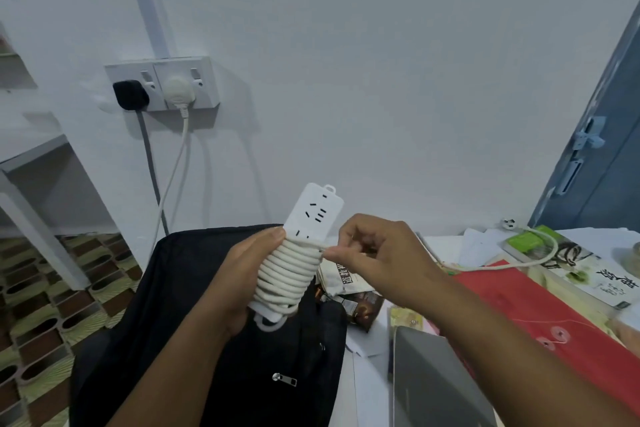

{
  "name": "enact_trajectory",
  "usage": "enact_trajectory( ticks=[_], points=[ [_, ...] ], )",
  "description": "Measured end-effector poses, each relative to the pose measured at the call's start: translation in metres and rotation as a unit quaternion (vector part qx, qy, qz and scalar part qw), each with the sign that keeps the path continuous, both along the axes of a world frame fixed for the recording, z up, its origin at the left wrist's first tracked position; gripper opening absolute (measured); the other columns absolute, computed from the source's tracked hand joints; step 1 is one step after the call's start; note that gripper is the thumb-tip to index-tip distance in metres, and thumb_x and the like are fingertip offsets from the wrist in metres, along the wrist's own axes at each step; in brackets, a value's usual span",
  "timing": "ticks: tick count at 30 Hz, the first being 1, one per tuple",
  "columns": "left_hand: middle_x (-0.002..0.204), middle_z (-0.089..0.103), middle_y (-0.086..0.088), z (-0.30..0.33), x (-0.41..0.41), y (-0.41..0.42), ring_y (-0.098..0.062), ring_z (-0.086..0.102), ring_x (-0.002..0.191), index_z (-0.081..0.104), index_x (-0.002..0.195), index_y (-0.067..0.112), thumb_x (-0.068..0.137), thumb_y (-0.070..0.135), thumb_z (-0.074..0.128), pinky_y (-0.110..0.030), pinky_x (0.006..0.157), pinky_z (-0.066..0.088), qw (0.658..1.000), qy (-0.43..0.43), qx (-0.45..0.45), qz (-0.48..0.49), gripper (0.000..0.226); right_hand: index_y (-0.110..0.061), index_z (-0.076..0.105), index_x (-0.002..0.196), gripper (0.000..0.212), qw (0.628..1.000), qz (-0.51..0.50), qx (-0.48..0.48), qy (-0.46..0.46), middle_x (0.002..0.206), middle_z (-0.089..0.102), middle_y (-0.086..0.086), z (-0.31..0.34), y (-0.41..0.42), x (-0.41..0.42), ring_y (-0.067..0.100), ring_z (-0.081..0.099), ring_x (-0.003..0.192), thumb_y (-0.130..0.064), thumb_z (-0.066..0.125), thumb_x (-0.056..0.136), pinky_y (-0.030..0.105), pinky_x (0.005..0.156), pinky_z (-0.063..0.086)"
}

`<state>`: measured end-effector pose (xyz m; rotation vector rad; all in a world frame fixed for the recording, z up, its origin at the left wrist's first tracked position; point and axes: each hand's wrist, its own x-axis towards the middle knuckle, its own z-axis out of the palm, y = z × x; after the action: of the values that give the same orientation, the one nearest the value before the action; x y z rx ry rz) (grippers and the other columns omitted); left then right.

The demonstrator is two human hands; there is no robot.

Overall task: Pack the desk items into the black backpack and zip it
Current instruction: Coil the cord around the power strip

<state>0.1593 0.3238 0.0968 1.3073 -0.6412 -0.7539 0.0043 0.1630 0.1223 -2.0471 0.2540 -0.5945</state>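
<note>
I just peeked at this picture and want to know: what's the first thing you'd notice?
Right in the middle, the left hand grips a white power strip with its cord coiled round it, while the right hand pinches the cord's free part. Beneath them lies the black backpack. On the wall up left, a black plug and a white plug sit in a socket.

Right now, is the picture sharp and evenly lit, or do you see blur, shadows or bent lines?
Head view: dim, bluish, flat light with no glare; the two plug cables cast faint shadows on the wall; the wide lens bends lines, so the door leans at the right edge; the power strip and both hands, left hand and right hand, are fairly sharp, the arms at the bottom softer.
</note>
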Motion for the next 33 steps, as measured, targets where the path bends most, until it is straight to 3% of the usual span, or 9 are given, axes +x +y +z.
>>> enact_trajectory(
  ticks=[7,10,14,17,20,23,26,29,33],
  points=[
    [0.082,0.066,-0.024,-0.007,-0.001,0.0,-0.031,0.067,0.062,0.064,0.108,-0.003,0.092,0.045,0.057,-0.04,0.057,0.056,0.997,-0.028,0.032,-0.057,0.051,-0.008,0.064,0.063,0.087,0.975,0.063,-0.008,0.212,0.063,0.062,0.016,-0.025,-0.024,0.005,0.023,0.055,0.058,-0.095,0.055,0.06,0.035,0.064,0.048],
    [0.085,0.072,-0.017,-0.006,0.004,0.003,-0.026,0.07,0.07,0.071,0.108,0.003,0.088,0.043,0.06,-0.035,0.06,0.055,0.986,-0.11,0.044,-0.116,0.045,-0.004,0.063,0.071,0.083,0.96,0.075,-0.062,0.262,0.063,0.064,0.006,-0.017,-0.035,0.008,0.019,0.06,0.058,-0.084,0.074,0.053,0.032,0.062,0.048],
    [0.108,0.076,-0.002,0.005,0.006,-0.005,-0.022,0.071,0.102,0.076,0.112,0.022,0.083,0.044,0.068,-0.04,0.088,0.055,0.917,-0.296,0.149,-0.224,0.037,-0.018,0.053,0.061,0.026,0.853,0.082,-0.402,0.324,0.054,0.049,-0.003,-0.008,-0.04,0.022,0.011,0.04,0.05,-0.034,0.071,0.069,0.028,0.052,0.03],
    [0.104,0.075,0.013,0.021,0.0,-0.017,-0.006,0.069,0.1,0.077,0.107,0.034,0.088,0.037,0.072,-0.031,0.091,0.054,0.863,-0.37,0.222,-0.263,0.02,-0.017,0.065,0.066,0.014,0.862,0.098,-0.345,0.357,0.057,0.054,-0.007,-0.005,-0.04,0.03,0.007,0.045,0.053,-0.006,0.062,0.075,0.024,0.05,0.033],
    [0.1,0.073,0.019,0.025,-0.001,-0.026,0.0,0.067,0.096,0.075,0.104,0.038,0.088,0.048,0.07,-0.029,0.092,0.054,0.821,-0.403,0.284,-0.288,0.02,-0.018,0.071,0.075,0.006,0.874,0.13,-0.279,0.376,0.055,0.059,-0.015,0.012,-0.045,0.032,-0.001,0.051,0.051,-0.014,0.076,0.075,0.018,0.053,0.039],
    [0.102,0.067,0.018,0.021,-0.001,-0.034,-0.002,0.063,0.098,0.064,0.1,0.049,0.08,0.073,0.062,-0.031,0.094,0.051,0.78,-0.42,0.347,-0.308,0.032,-0.026,0.062,0.087,0.03,0.87,0.118,-0.291,0.38,0.073,0.059,-0.012,0.021,-0.04,0.035,0.008,0.059,0.066,-0.025,0.086,0.07,0.028,0.059,0.047],
    [0.111,0.059,0.016,0.013,-0.006,-0.042,-0.006,0.057,0.103,0.049,0.125,0.054,0.086,0.074,0.053,-0.03,0.098,0.045,0.752,-0.421,0.384,-0.332,0.044,-0.033,0.047,0.093,0.039,0.869,0.105,-0.323,0.361,0.083,0.059,-0.008,0.026,-0.025,0.033,0.016,0.06,0.073,-0.019,0.079,0.076,0.039,0.067,0.052],
    [0.122,0.059,0.009,0.001,-0.008,-0.047,-0.006,0.054,0.105,0.04,0.141,0.051,0.093,0.069,0.049,-0.027,0.097,0.042,0.77,-0.4,0.37,-0.331,0.052,-0.032,0.041,0.1,0.028,0.898,0.112,-0.283,0.316,0.092,0.067,-0.003,0.036,-0.016,0.024,0.017,0.059,0.07,-0.01,0.054,0.091,0.037,0.064,0.049],
    [0.105,0.067,0.007,-0.019,0.003,-0.045,-0.007,0.067,0.087,0.043,0.135,0.047,0.095,0.063,0.05,-0.03,0.082,0.056,0.841,-0.375,0.304,-0.244,0.044,-0.037,0.039,0.105,0.042,0.946,0.09,-0.181,0.254,0.105,0.057,-0.012,0.025,-0.014,0.008,0.024,0.06,0.071,-0.001,0.05,0.087,0.042,0.062,0.056]
  ],
)
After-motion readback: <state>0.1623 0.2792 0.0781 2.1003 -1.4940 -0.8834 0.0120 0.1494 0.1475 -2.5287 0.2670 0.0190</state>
